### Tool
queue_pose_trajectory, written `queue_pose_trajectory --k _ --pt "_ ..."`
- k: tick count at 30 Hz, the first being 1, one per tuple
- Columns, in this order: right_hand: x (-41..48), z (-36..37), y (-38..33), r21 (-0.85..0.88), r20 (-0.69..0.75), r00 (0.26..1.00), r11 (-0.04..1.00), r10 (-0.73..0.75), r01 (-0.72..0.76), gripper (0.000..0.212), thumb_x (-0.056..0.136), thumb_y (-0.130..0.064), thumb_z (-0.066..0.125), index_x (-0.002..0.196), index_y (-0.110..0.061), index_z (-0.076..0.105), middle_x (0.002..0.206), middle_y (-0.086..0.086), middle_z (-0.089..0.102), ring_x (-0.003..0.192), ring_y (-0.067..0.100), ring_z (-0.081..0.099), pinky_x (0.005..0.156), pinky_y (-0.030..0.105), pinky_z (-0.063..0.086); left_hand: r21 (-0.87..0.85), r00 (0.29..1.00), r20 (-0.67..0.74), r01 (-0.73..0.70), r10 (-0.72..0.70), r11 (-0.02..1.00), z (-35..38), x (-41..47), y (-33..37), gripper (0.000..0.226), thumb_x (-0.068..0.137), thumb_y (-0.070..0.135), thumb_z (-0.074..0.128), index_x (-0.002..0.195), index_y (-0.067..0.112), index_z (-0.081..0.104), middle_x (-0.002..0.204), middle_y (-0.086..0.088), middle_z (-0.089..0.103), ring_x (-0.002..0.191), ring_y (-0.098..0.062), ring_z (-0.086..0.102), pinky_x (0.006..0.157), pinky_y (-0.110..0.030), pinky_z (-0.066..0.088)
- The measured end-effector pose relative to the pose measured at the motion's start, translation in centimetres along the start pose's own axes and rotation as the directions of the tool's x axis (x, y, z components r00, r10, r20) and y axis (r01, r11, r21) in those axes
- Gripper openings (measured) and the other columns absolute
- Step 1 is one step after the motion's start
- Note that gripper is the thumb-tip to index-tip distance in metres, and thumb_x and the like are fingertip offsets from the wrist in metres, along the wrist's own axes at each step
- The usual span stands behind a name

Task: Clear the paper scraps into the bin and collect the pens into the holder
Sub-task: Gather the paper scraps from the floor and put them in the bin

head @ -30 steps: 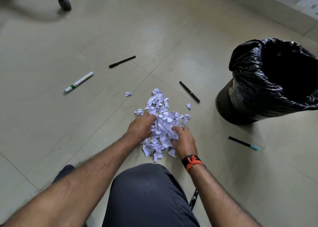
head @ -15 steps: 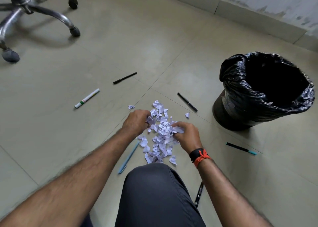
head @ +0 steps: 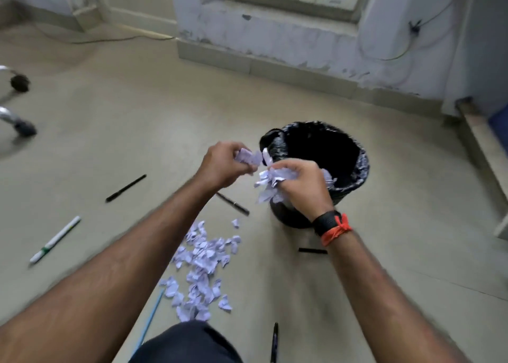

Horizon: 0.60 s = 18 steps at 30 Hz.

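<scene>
1. Right hand (head: 299, 186) clenched round a handful of paper scraps (head: 268, 181); left hand (head: 222, 167) close beside it, fingers curled on a smaller wad (head: 248, 156).
2. Below both hands, nearer the body: scrap pile (head: 202, 263) on floor, blue pen (head: 149, 321) at its left edge.
3. Black pen (head: 126, 188) left of left hand; white marker (head: 55, 239) well left.
4. Bin (head: 362, 164), black liner, just beyond right hand, mouth open.
5. Step in hand: carrying scraps to bin. Next move, as judged: bring both fists over the rim, then open the fingers. Pile and pens not yet cleared. Holder not in view.

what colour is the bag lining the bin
Black; the bin liner shows best in the head view.
</scene>
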State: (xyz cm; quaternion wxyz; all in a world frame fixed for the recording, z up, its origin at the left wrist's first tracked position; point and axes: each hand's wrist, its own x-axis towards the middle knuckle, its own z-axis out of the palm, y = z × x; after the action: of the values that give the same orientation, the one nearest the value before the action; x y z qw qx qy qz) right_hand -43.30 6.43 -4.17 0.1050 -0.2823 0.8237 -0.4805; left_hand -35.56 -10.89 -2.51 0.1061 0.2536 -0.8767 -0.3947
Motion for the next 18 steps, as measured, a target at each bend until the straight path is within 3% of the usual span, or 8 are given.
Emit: queue_pose_trajectory --k 3,8,11,15,18 --pt "3.2 -4.5 0.4 -0.094 -0.129 0.992 0.995 -0.001 -0.011 0.024 0.072 -0.006 0.076 0.092 -0.019 0.077 0.084 -0.004 0.072 0.074 0.002 0.063 0.064 0.008 0.043 -0.029 0.997 0.045 -0.06 0.062 0.998 2.2 3.5 4.6 0.021 0.07 0.028 0.082 0.08 0.014 0.069 0.055 0.006 0.053 0.049 -0.009 0.046 0.047 -0.022 0.036" --pt "7.2 -8.2 2.5 -0.254 -0.199 0.973 0.953 0.116 -0.165 0.025 0.071 -0.016 0.08 0.095 -0.021 0.077 0.106 0.003 0.074 0.099 0.016 0.067 0.076 0.018 0.041 0.066 0.994 0.107 -0.045 0.038 0.997 5.8 6.9 8.1 0.032 0.068 0.034 0.083 0.086 0.012 0.069 0.082 -0.005 0.068 0.076 -0.022 0.062 0.063 -0.027 0.043" --pt "7.5 -8.3 3.7 -0.352 -0.178 0.97 0.909 0.168 -0.223 0.025 0.073 -0.016 0.079 0.098 -0.022 0.076 0.109 0.002 0.074 0.101 0.019 0.067 0.074 0.019 0.04 0.094 0.994 0.11 -0.008 -0.003 0.996 7.3 7.8 7.9 0.037 0.069 0.034 0.083 0.093 0.012 0.068 0.093 -0.008 0.07 0.089 -0.027 0.065 0.072 -0.03 0.048" --pt "7.0 -8.6 5.0 -0.354 -0.229 0.949 0.89 0.215 -0.287 0.034 0.072 -0.023 0.08 0.106 -0.024 0.075 0.11 0.002 0.074 0.103 0.022 0.067 0.087 0.029 0.053 0.035 0.986 0.146 -0.083 0.077 0.996 8.7 7.6 7.3 0.043 0.071 0.032 0.082 0.109 0.021 0.067 0.109 0.0 0.067 0.1 -0.017 0.062 0.075 -0.024 0.042" --pt "6.7 -8.6 5.4 -0.373 -0.233 0.949 0.882 0.213 -0.289 0.047 0.072 -0.022 0.082 0.118 -0.022 0.071 0.117 0.002 0.072 0.107 0.02 0.066 0.091 0.026 0.049 -0.019 0.976 0.169 -0.139 0.14 0.99 9.1 7.8 7.4 0.053 0.072 0.026 0.082 0.121 0.021 0.061 0.125 0.001 0.061 0.116 -0.016 0.056 0.091 -0.025 0.044"
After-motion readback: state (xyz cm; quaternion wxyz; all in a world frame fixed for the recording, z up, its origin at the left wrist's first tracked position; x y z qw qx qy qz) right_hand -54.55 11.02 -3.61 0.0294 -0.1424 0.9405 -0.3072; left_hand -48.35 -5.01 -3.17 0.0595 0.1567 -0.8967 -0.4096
